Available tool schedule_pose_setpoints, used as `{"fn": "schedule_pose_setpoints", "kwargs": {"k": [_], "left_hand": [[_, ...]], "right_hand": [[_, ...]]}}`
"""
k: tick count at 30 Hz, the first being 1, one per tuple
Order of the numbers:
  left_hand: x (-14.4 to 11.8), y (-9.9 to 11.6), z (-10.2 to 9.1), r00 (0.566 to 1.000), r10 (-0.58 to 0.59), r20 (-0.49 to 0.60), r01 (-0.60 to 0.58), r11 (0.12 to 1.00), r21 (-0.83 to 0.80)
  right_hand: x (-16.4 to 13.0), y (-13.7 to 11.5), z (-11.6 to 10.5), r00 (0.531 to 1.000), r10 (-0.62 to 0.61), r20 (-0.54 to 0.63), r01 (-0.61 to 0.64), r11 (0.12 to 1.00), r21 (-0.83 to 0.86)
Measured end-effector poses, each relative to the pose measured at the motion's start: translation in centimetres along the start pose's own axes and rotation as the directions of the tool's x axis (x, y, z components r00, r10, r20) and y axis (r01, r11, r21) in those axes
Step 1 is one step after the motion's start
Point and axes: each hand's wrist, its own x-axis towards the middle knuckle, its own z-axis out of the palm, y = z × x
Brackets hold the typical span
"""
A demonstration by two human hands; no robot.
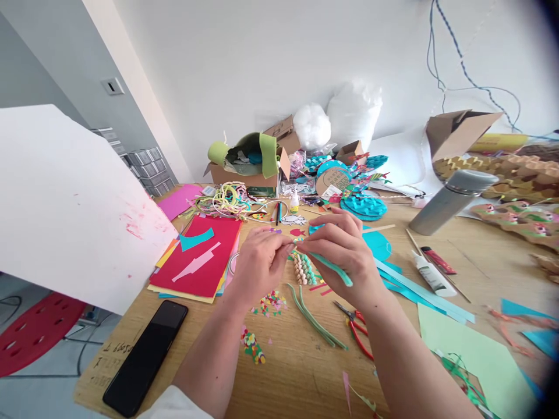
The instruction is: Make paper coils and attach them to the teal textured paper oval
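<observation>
Near: black phone (146, 356), red-handled pliers (358, 331), green stems (315, 319) on worktop (288, 372). Mid: left hand (258, 263) and right hand (345, 253), fingertip grips clamped on teal pipe cleaner (334, 269) above bead cluster (303, 271); best kept taut, pinches close together. Far: red paper stack (205, 256).

Two bare forearms lead to the left hand (261, 265) and the right hand (345, 253), with no rings, watch or gloves. A white sleeve (174, 406), loose and plain, covers the left arm near the elbow, far back from the grip.
</observation>
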Motion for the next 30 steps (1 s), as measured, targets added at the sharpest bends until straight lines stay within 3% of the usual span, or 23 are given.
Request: {"fn": "schedule_pose_setpoints", "kwargs": {"k": [2,5,7,9,12,13,15,18,21,26,30], "left_hand": [[0.1,0.4,-0.5,0.978,-0.191,0.085,0.203,0.965,-0.166],[0.2,0.8,-1.2,0.861,-0.418,0.288,0.507,0.746,-0.433],[0.4,0.7,-1.5,0.799,-0.464,0.382,0.6,0.574,-0.557],[0.5,0.5,-1.7,0.765,-0.465,0.445,0.637,0.446,-0.629],[0.6,0.1,-1.9,0.742,-0.435,0.51,0.662,0.358,-0.659],[0.6,0.0,-1.9,0.743,-0.427,0.515,0.664,0.373,-0.649],[0.5,-0.2,-1.9,0.766,-0.419,0.487,0.642,0.49,-0.589],[0.2,-0.2,-1.7,0.863,-0.38,0.332,0.496,0.762,-0.416],[-0.2,-0.2,-1.1,0.953,-0.254,0.167,0.286,0.935,-0.208],[-0.5,-0.4,-0.4,0.995,-0.057,0.084,0.054,0.998,0.042],[-0.3,-0.4,-0.5,0.996,-0.03,0.079,0.023,0.995,0.093]], "right_hand": [[0.0,-0.3,0.0,1.0,-0.023,-0.012,0.022,0.998,-0.06],[0.1,-0.9,-0.1,0.997,-0.075,-0.013,0.073,0.992,-0.104],[0.2,-1.3,-0.3,0.995,-0.103,0.013,0.104,0.99,-0.098],[0.3,-1.8,-0.5,0.99,-0.129,0.059,0.133,0.988,-0.079],[0.4,-2.1,-0.7,0.981,-0.157,0.11,0.165,0.984,-0.065],[0.4,-2.1,-0.7,0.981,-0.156,0.119,0.164,0.984,-0.064],[0.2,-1.9,-0.6,0.984,-0.127,0.127,0.136,0.988,-0.069],[0.1,-1.3,-0.1,0.991,-0.051,0.122,0.059,0.996,-0.063],[-0.1,-0.8,0.3,0.992,0.008,0.128,-0.006,1.0,-0.019],[0.0,-0.4,0.5,0.986,0.078,0.147,-0.086,0.995,0.053],[0.1,-0.2,0.4,0.986,0.116,0.118,-0.126,0.989,0.076]]}}
